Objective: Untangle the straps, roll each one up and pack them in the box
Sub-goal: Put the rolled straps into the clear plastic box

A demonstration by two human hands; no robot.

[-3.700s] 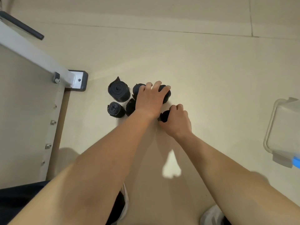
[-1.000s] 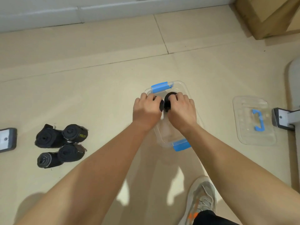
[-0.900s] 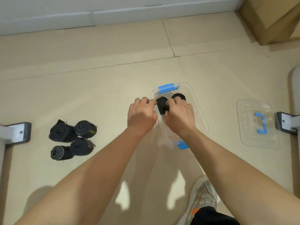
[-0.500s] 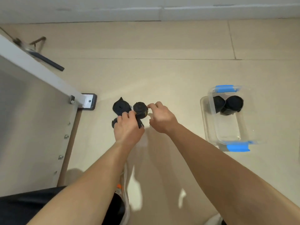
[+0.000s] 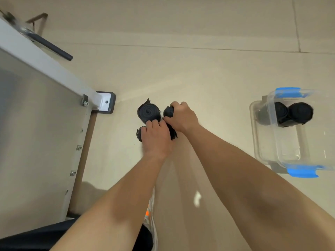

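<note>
One head-worn camera looks steeply down at the floor (image 5: 217, 78) from above.

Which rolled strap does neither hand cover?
Find the foot plate of the metal frame, left on the floor. The rolled strap straight right of it, in the black cluster, is the one. Its spiral end shows fully; its neighbour rolls lie under the left hand and right hand.

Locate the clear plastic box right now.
Head view, far right on the floor: the clear box with blue latches sits to the right of the right hand, apart from it, with two rolled straps in its far end.
</note>
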